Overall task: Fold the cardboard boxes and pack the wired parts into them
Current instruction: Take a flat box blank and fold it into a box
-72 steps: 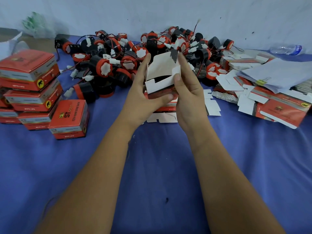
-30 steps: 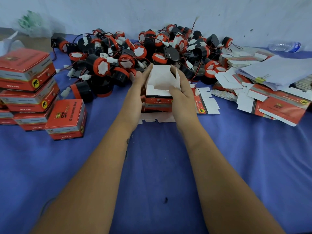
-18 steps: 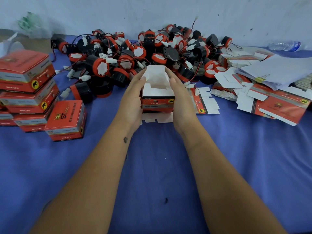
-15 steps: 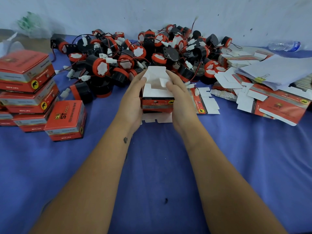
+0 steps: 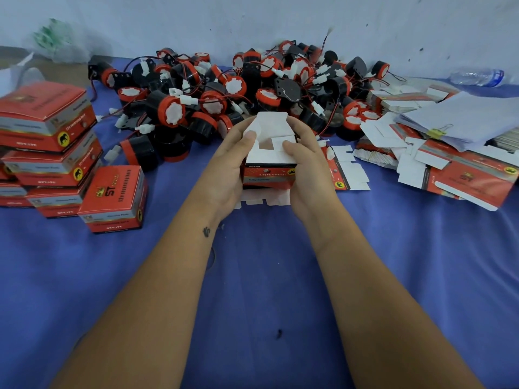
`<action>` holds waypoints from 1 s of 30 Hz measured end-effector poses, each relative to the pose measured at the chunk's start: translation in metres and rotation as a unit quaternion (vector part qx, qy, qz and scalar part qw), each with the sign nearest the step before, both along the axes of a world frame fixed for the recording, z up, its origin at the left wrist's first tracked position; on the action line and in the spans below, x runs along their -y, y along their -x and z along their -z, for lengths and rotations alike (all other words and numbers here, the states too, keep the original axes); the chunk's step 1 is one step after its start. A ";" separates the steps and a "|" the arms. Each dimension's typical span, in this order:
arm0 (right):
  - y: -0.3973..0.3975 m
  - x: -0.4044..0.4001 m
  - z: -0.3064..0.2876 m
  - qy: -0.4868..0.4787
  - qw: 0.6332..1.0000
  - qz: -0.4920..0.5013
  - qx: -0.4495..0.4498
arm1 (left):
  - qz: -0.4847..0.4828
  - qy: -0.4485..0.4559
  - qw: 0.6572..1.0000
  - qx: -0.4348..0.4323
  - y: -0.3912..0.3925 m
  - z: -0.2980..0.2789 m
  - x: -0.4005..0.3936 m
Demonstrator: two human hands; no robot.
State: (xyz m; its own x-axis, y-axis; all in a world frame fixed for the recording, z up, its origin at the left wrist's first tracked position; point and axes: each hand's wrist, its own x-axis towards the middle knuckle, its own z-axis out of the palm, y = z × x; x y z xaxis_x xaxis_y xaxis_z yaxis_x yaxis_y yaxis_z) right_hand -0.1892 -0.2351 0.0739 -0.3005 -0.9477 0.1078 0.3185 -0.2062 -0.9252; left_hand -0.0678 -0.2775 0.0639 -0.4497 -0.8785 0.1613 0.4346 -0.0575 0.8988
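Hands round box, thumbs on flaps.

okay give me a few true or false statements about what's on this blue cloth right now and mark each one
1. Both hands, left and right, hold one red box. True.
2. That box's white flaps are fully tucked shut. False: they stand partly open.
3. The folded boxes are stacked on the left. True.
4. The wired parts lie in front of the hands, near the camera. False: they are heaped beyond the hands, by the wall.
5. The flat unfolded boxes lie on the right. True.
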 end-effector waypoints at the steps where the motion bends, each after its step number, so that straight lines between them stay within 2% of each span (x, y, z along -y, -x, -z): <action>1: -0.001 0.000 0.000 -0.004 1.000 0.008 0.008 | 0.004 0.003 1.000 0.003 0.000 0.000 -0.001; 9: -0.007 0.001 0.002 -0.023 0.997 0.074 0.015 | 0.014 0.002 1.000 -0.003 -0.001 0.000 -0.002; 21: 0.006 0.000 -0.004 -0.051 0.998 0.019 0.033 | 0.020 0.000 1.000 0.003 -0.008 0.000 -0.001; 24: 0.008 0.000 -0.003 -0.061 0.998 0.033 0.011 | 0.030 -0.002 1.000 0.010 -0.008 0.001 -0.001; 30: -0.002 -0.002 -0.004 0.007 0.998 0.045 0.034 | -0.026 0.023 0.999 0.009 -0.001 0.003 -0.003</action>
